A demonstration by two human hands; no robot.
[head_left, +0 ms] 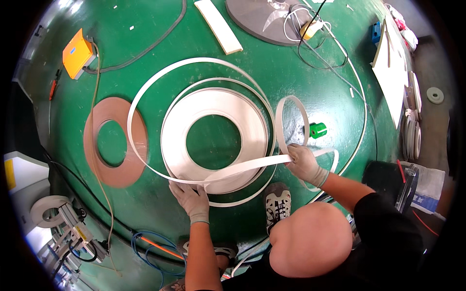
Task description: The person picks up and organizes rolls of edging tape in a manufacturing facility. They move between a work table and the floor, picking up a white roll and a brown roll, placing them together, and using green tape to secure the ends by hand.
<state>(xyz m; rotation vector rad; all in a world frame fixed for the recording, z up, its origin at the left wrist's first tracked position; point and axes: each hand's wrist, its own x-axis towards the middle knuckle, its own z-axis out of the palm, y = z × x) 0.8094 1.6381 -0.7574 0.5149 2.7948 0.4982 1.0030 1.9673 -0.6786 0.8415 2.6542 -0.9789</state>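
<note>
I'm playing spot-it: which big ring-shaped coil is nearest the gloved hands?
The flat white ring-shaped coil, in the middle; the flat pinkish-brown one lies farther left.

White strip [252,164] part-hidden by right grip [305,165]; top edge crops grey disc [250,19].

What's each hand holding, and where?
Right hand: the white strip, partway along its length. Left hand: grip unclear, at the white roll's near edge.

Strip coil [174,128] on floor [150,208] — second coil [124,177] to its left, roll [318,130] to its right, board [218,25] behind.
</note>
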